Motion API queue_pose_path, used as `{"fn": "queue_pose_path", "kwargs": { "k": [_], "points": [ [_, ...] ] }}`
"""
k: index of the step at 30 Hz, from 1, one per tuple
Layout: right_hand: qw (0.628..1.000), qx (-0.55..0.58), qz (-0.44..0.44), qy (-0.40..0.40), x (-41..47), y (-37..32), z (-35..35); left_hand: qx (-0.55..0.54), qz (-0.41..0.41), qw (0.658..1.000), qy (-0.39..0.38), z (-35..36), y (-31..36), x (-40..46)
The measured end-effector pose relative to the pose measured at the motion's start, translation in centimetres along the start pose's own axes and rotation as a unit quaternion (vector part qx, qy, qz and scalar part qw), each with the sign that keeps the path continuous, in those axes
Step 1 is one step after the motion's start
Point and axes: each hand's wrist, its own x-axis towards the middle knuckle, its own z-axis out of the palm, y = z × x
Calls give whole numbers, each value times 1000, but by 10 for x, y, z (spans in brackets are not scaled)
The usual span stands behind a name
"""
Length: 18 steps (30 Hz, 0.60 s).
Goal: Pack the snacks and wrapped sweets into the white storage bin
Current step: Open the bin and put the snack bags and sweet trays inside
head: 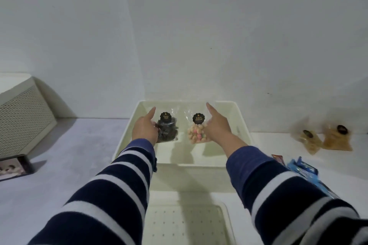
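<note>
Head view: white bin (242,125) at frame centre. Left hand (144,129) holds a dark biscuit bag (168,130) inside it; right hand (217,125) holds a pastel sweets bag (197,134) alongside, index fingers extended. Two amber bags (322,139) at right; blue packet (302,169) lower right.

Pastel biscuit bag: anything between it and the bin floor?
Nothing visible. The right hand holds the pastel biscuit bag inside the white bin, over bare floor. The dark snack bag in the left hand sits apart, to its left.

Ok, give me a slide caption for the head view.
Left hand and right hand lower two clear snack bags into the white bin.
</note>
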Motion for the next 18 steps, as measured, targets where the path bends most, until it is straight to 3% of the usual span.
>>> {"fn": "queue_pose_path", "kwargs": {
  "k": [10, 18],
  "points": [
    [993, 23, 81, -77, 91, 24, 101, 130, -75, 987, -49, 45, -64, 78],
    [988, 13, 64, -142, 101, 23, 115, 216, -95, 961, -144, 61, -59, 91]
  ]
}}
